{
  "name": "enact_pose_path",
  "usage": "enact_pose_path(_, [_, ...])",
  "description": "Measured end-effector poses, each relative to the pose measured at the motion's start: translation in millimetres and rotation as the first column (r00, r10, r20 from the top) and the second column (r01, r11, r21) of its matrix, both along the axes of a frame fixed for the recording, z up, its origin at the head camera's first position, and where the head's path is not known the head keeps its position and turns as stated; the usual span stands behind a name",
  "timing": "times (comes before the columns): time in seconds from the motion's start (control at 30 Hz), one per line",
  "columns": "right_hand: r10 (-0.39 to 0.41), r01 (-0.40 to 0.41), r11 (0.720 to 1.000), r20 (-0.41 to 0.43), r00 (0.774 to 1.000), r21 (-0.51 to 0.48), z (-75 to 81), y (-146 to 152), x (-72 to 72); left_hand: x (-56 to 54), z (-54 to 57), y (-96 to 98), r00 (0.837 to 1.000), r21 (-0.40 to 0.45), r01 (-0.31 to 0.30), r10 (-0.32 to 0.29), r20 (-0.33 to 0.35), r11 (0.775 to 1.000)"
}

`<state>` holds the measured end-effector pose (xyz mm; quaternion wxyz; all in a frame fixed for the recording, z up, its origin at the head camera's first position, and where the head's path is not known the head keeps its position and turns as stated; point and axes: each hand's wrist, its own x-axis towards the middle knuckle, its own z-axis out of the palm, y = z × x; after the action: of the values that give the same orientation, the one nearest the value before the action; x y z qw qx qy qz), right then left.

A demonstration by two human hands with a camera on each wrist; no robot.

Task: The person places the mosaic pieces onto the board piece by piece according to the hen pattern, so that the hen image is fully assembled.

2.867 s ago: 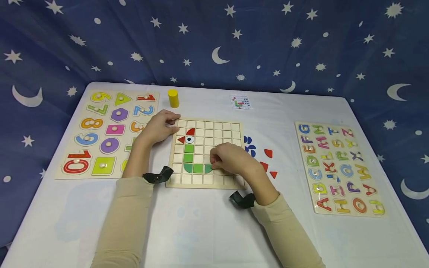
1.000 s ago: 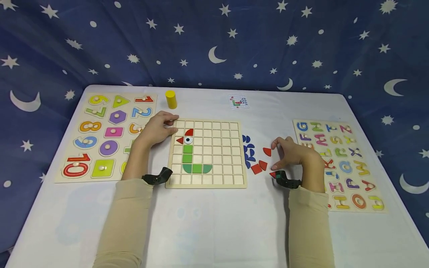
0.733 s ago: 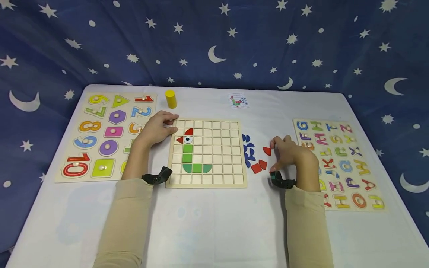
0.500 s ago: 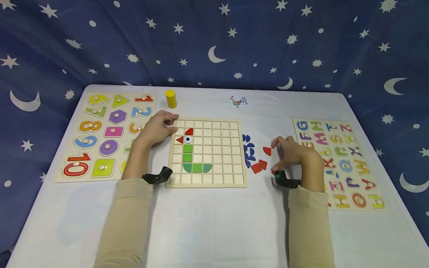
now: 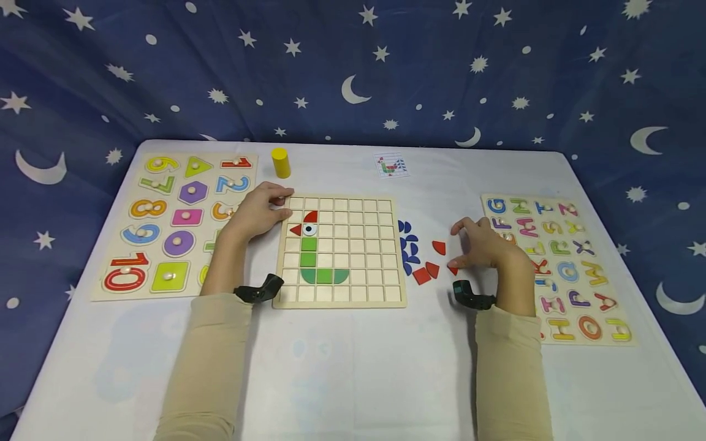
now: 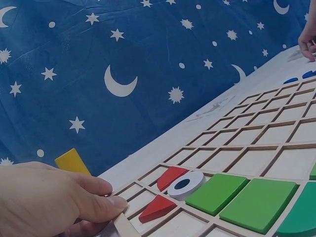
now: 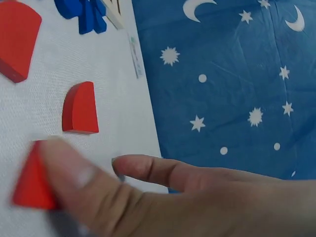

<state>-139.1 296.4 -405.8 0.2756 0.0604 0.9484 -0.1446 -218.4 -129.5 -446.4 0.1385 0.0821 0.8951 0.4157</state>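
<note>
In the head view a wooden grid board [image 5: 364,305] lies on the table, with red, green and round eye pieces set in its left part. My left hand [image 5: 258,211] holds the board's upper left corner, thumb on the rim [image 6: 126,226]. To the right of the board my right hand [image 5: 482,245] has its thumb against a small red triangle [image 7: 34,180], while the index finger stays apart from it. Close by lie two red rounded pieces, one nearer the hand [image 5: 439,247] and one lower [image 5: 432,270], and a red square [image 5: 421,276].
Several blue pieces [image 5: 410,248] lie along the board's right edge. A picture card [image 5: 392,165] and a yellow cylinder [image 5: 281,163] stand behind it. A number puzzle [image 5: 127,211] is at left, a letter puzzle [image 5: 598,337] at right, partly under the right arm.
My right hand has left the board for the red pieces on the right. Its thumb has slid the red triangle a little away from me. The left hand stays at the board's corner.
</note>
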Motion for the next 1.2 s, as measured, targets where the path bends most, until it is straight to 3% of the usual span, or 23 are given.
enact_pose_path(0.17, [-0.055, 0.049, 0.994, -0.057, 0.997, -0.102, -2.5, 4, -4.2, -0.6, -2.0, -1.6, 1.000, -0.017, 0.005, -0.005, -0.006, 1.000])
enact_pose_path(0.4, [0.011, -0.021, 0.987, -0.063, 0.998, -0.162, 1.6, 4, -4.2, -0.6, -0.9, -1.9, 1.000, -0.011, 0.005, -0.005, -0.012, 1.000])
enact_pose_path(0.6, [0.019, -0.044, 0.976, -0.117, 0.993, -0.215, -4.7, 4, -6.3, -0.7, -1.1, -1.3, 1.000, -0.004, 0.001, -0.001, -0.010, 1.000])
enact_pose_path(1.2, [-0.076, 0.030, 0.980, -0.227, 0.971, -0.196, -19.1, -2, -13.4, -1.5, -2.3, -0.8, 1.000, -0.002, 0.004, -0.004, -0.020, 1.000])
